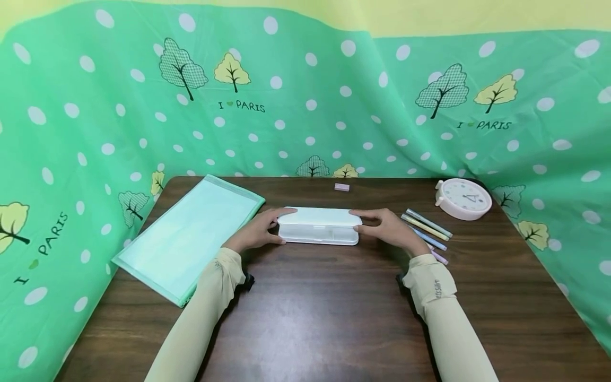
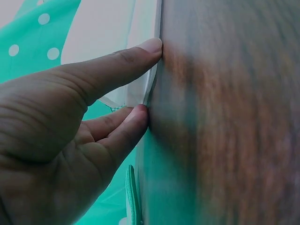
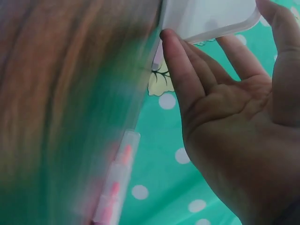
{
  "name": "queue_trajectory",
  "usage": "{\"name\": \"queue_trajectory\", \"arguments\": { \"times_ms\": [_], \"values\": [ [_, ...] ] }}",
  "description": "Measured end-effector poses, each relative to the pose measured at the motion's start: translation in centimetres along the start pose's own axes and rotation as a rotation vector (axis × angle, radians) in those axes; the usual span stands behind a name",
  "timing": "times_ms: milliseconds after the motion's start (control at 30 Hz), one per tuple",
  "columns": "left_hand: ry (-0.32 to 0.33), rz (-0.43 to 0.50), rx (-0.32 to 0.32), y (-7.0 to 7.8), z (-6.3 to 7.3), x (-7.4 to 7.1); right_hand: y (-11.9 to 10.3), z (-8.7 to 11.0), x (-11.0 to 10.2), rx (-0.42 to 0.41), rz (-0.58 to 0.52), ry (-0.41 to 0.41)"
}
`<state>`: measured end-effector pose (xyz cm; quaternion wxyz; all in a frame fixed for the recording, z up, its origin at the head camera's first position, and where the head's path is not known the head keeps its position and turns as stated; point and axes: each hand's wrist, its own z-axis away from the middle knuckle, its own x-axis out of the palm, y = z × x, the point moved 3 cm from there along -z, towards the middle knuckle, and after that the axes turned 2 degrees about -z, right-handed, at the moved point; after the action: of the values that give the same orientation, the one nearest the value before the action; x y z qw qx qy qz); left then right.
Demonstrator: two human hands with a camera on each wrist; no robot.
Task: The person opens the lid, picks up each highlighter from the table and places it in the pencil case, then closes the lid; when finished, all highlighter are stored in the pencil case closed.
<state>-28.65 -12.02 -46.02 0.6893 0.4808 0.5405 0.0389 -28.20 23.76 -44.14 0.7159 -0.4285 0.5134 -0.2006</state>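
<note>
At the centre of the frame, my left hand and right hand grip the white case by opposite ends, likely so its partly raised lid sits level without twisting.

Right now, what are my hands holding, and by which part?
A white case: your left hand holds its left end, your right hand its right end.

Both sleeves are beige, the right lettered.
</note>
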Motion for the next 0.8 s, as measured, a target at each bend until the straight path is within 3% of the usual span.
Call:
{"name": "queue_trajectory", "arguments": {
  "times_ms": [333, 800],
  "values": [
    [0.001, 0.103, -0.077, 0.08, 0.31, 0.04, 0.3, -0.14, -0.19, 0.042, -0.182, 0.034],
    [0.038, 0.11, -0.148, -0.16, 0.24, 0.0, -0.35, -0.87, 0.09, 0.113, -0.305, 0.104]
  ]
}}
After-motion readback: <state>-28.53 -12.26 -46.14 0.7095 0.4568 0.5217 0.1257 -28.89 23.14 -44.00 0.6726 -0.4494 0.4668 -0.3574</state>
